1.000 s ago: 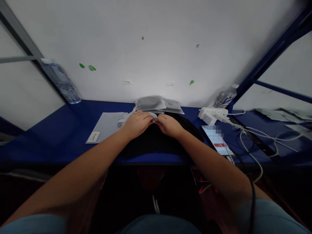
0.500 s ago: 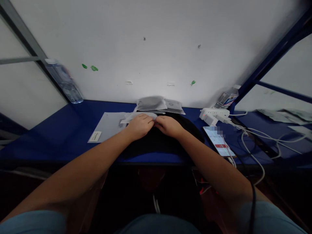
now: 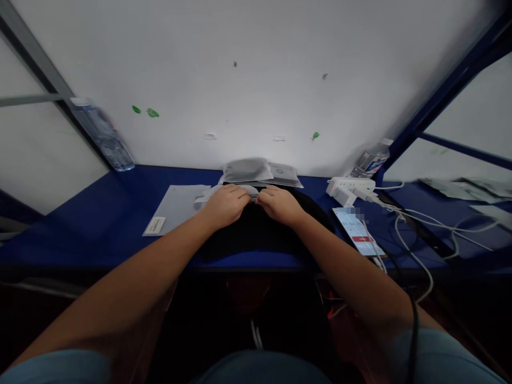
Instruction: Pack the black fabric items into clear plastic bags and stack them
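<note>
My left hand (image 3: 225,205) and my right hand (image 3: 279,205) meet knuckle to knuckle over a black mat (image 3: 256,234) on the blue table (image 3: 100,218). Both have their fingers curled and pinch a small pale packet (image 3: 251,191) between them; most of it is hidden by the fingers. Just beyond the hands lies a stack of grey plastic pouches (image 3: 248,169) against the wall.
A white sheet with a label (image 3: 174,207) lies left of my hands. A phone (image 3: 357,231) with a lit screen, a white power strip (image 3: 350,186) and loose cables (image 3: 416,234) are at the right. Water bottles stand at the back left (image 3: 104,137) and back right (image 3: 370,159).
My hands have stayed together at the same spot, with only small finger shifts on the packet. The view wobbled slightly.
</note>
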{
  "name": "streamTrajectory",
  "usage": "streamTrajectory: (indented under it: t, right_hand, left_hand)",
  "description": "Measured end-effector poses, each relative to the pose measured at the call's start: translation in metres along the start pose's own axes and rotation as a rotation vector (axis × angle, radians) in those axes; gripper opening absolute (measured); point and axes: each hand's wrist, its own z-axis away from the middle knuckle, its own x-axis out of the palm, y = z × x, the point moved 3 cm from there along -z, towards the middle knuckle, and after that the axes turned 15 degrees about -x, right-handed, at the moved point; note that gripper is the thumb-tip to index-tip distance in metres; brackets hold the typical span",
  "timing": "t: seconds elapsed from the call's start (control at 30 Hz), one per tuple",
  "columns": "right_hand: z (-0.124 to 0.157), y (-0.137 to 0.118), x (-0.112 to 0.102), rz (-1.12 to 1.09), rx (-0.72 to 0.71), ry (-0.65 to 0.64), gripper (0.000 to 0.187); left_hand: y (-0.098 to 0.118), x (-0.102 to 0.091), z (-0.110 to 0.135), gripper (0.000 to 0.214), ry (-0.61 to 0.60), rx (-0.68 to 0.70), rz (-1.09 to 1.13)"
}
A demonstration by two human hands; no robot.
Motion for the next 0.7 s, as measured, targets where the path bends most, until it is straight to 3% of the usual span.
streamTrajectory:
  t: [0.33, 0.57, 0.7]
  right_hand:
    - [0.004, 0.006, -0.001, -0.036, 0.150, 0.092, 0.007]
    - [0.007, 0.009, -0.002, -0.262, 0.128, 0.240, 0.008]
    - [0.005, 0.010, 0.001, -0.306, 0.138, 0.234, 0.008]
  left_hand:
    - [0.001, -0.003, 0.000, 0.026, 0.037, 0.020, -0.038]
    - [0.001, -0.006, 0.001, 0.025, 0.070, 0.020, -0.036]
    - [0.000, -0.003, 0.002, 0.025, 0.046, 0.016, -0.019]
